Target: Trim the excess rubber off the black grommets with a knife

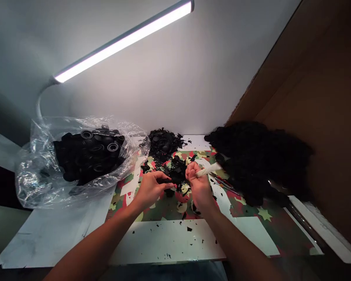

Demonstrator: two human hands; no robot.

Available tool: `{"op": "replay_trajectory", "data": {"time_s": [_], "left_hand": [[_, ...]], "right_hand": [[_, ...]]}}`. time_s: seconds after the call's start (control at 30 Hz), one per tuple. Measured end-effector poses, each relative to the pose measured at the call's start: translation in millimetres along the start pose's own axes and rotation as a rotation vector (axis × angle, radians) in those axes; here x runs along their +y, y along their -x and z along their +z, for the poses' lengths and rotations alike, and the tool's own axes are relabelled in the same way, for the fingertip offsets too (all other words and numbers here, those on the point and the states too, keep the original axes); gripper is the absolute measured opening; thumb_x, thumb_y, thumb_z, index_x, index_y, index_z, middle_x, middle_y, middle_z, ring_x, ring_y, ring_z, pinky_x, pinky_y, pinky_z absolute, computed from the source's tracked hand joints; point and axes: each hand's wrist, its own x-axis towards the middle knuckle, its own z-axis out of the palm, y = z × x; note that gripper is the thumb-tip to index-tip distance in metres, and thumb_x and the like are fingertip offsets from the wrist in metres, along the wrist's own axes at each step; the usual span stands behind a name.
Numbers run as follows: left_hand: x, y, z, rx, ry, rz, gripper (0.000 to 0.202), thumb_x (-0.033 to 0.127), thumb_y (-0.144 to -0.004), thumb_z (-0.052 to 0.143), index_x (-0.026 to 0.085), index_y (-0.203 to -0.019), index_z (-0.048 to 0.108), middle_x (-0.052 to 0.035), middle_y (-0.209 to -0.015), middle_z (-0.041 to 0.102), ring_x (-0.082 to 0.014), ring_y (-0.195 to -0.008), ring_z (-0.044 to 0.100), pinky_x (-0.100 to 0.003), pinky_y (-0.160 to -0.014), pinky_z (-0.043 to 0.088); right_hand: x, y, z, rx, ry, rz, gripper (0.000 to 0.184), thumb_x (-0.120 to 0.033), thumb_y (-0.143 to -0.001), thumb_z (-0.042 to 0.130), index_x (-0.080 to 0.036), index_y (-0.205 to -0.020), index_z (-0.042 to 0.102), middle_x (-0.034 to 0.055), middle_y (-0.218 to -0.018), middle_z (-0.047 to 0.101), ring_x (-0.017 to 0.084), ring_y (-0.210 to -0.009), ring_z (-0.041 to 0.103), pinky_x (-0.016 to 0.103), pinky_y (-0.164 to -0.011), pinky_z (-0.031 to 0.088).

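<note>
My left hand (152,188) pinches a small black piece (163,180), apparently rubber, between thumb and fingers. Just to the right, my right hand (199,186) is closed round a white-handled tool (213,168). The handle's end sticks out to the upper right, and the working end is hidden, so I cannot tell its kind. Under and beyond both hands lies a loose heap of black scraps (178,166). The hands are a short way apart above the patterned sheet (160,212).
At left, a clear plastic bag (43,179) holds many black ring-shaped parts (89,154). A pile of dark pieces (163,140) stands at the back. A large black heap (257,160) sits at right beside a cardboard wall (318,89). A lamp (125,41) shines above.
</note>
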Motion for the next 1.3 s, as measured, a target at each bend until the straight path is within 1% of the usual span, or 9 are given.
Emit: {"op": "replay_trajectory", "data": {"time_s": [0.13,0.23,0.47,0.6,0.7,0.87,0.97,1.1,1.3], "left_hand": [[-4,-5,-4.2,-0.014,0.116,-0.004,0.017,0.027,-0.062,0.083,0.018,-0.073,0.075,-0.0012,-0.068,0.074,-0.0148,-0.058,0.062,-0.025,-0.056,0.046],[-4,-5,-2.8,-0.022,0.136,0.006,0.020,0.030,-0.061,0.085,0.017,-0.074,0.077,-0.0026,-0.070,0.075,-0.0169,-0.064,0.065,-0.026,-0.061,0.048],[5,3,2.1,-0.069,0.030,0.031,0.013,0.027,-0.063,0.082,0.017,-0.068,0.075,-0.0022,-0.067,0.074,-0.0168,-0.062,0.062,-0.026,-0.060,0.046],[5,2,-0.2,-0.088,0.015,0.116,0.005,0.020,-0.065,0.078,0.018,-0.069,0.076,-0.0018,-0.070,0.073,-0.0169,-0.067,0.062,-0.026,-0.065,0.046],[-3,-3,0.1,-0.132,0.169,0.047,0.008,0.020,-0.061,0.080,0.018,-0.067,0.074,-0.0013,-0.066,0.070,-0.0160,-0.064,0.060,-0.026,-0.063,0.046],[-16,-8,7.7,-0.115,0.417,-0.045,0.016,0.019,-0.057,0.084,0.016,-0.071,0.077,-0.0006,-0.064,0.069,-0.0131,-0.059,0.058,-0.024,-0.060,0.045],[-20,-14,6.1,-0.018,0.564,-0.071,0.022,0.020,-0.054,0.088,0.016,-0.073,0.078,-0.0022,-0.068,0.071,-0.0130,-0.061,0.060,-0.024,-0.061,0.046],[-19,-23,-10.8,0.205,0.704,-0.002,0.031,0.028,-0.052,0.092,0.017,-0.078,0.079,-0.0027,-0.074,0.074,-0.0131,-0.068,0.063,-0.024,-0.067,0.049],[-12,-17,-16.5,0.055,0.415,0.023,0.036,0.024,-0.063,0.086,0.018,-0.098,0.080,-0.0067,-0.094,0.077,-0.0193,-0.084,0.067,-0.028,-0.075,0.051]], "right_hand": [[-1,-8,-12,-0.158,0.157,0.082,0.014,-0.035,-0.093,0.057,-0.023,-0.086,0.060,-0.0024,-0.071,0.052,0.015,-0.062,0.044,0.028,-0.059,0.032],[-5,-2,-11,-0.234,0.327,-0.041,0.010,-0.026,-0.090,0.060,-0.024,-0.092,0.070,0.0005,-0.081,0.065,0.018,-0.074,0.055,0.032,-0.072,0.037],[-9,11,4,-0.116,0.556,-0.312,0.014,-0.008,-0.074,0.054,-0.020,-0.068,0.054,0.0000,-0.069,0.056,0.016,-0.067,0.046,0.034,-0.073,0.032],[-8,9,7,-0.180,0.149,0.133,0.011,-0.021,-0.079,0.051,-0.022,-0.068,0.047,-0.0029,-0.063,0.044,0.014,-0.059,0.038,0.029,-0.057,0.029],[-7,7,8,-0.240,-0.259,0.481,0.023,-0.041,-0.079,0.059,-0.023,-0.071,0.046,-0.0055,-0.063,0.033,0.012,-0.055,0.030,0.025,-0.050,0.024],[-9,8,9,-0.187,-0.601,0.713,0.038,-0.044,-0.065,0.077,-0.024,-0.077,0.047,-0.0060,-0.067,0.032,0.012,-0.056,0.031,0.024,-0.047,0.025],[-9,6,5,-0.199,-0.574,0.668,0.039,-0.048,-0.069,0.077,-0.024,-0.076,0.046,-0.0058,-0.066,0.031,0.012,-0.054,0.029,0.025,-0.047,0.025],[2,-6,-14,-0.060,-0.261,0.383,0.036,-0.052,-0.080,0.064,-0.023,-0.068,0.046,-0.0038,-0.064,0.037,0.014,-0.058,0.034,0.027,-0.054,0.031],[8,-21,-34,-0.075,0.422,0.068,0.007,-0.021,-0.079,0.060,-0.023,-0.074,0.064,0.0010,-0.078,0.068,0.020,-0.077,0.060,0.031,-0.071,0.042]]}}
